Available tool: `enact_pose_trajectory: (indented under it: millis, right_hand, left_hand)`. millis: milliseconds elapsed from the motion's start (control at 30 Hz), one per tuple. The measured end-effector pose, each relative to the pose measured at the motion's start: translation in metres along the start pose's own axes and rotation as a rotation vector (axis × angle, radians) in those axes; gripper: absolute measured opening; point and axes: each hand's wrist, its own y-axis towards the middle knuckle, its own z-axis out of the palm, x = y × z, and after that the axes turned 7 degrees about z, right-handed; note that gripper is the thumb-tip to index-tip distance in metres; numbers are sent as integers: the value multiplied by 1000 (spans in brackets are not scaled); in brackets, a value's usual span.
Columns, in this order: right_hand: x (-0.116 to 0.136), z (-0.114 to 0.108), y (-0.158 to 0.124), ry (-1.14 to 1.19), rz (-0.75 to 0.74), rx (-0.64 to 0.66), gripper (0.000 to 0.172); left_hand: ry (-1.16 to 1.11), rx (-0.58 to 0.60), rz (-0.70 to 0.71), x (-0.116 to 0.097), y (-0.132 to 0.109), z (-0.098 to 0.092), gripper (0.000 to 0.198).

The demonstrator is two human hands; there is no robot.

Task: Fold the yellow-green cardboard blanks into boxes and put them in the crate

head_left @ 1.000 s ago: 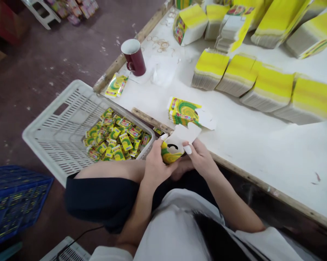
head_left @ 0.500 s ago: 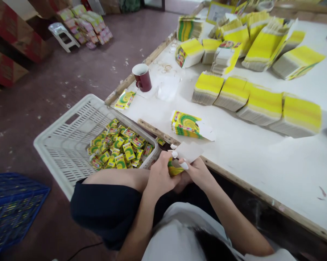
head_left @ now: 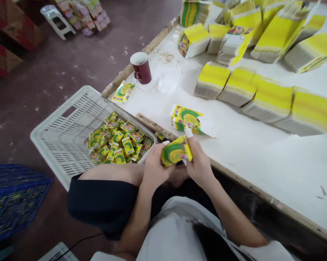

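Observation:
A yellow and green carton (head_left: 174, 151) is held between my two hands, above my lap at the table's edge. My left hand (head_left: 156, 165) grips its left end. My right hand (head_left: 200, 165) has its fingers closed on the right end, where a flap bends up. White coverings show on some fingertips. Just beyond, a small stack of flat printed cartons (head_left: 187, 119) lies on the white table (head_left: 250, 159). Left of my hands, a white plastic basket (head_left: 58, 132) holds many small filled-out boxes (head_left: 128, 145) in the same colours.
A maroon mug (head_left: 142, 69) and a flat carton (head_left: 123, 91) stand near the table's left edge. Yellow carton bundles (head_left: 273, 99) line the table's far side. A blue crate (head_left: 16, 199) sits on the floor at left, with a white stool (head_left: 57, 21) farther back.
The carton has turned so its printed yellow and green side faces up; before, its pale side showed. My right hand has moved slightly up and right. The view has shifted a little.

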Motion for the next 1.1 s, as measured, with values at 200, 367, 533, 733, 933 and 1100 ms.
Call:
enact_pose_trajectory:
  millis: [200,367,533,733,933,1100]
  right_hand:
    - [-12,-22,10,-16,-162,265,42]
    - [-19,-41,24,86,-119,437,32]
    - [-11,-34,19,85,-56,425,34]
    - [-12,-35,16,47,-103,466,41]
    - [-13,-40,18,-19,-59,520,33]
    - [-9,-27,8,164,-9,438,44]
  left_hand:
    - [-24,36,-57,-6,2,-11,56]
    - [-33,75,-120,-6,0,-15,60]
    - [-30,48,-113,-6,2,-16,57]
    - [-15,65,-120,-6,-1,-20,60]
    - [-2,97,-86,-8,0,-19,58]
    - [-37,93,-56,-10,2,-19,59]
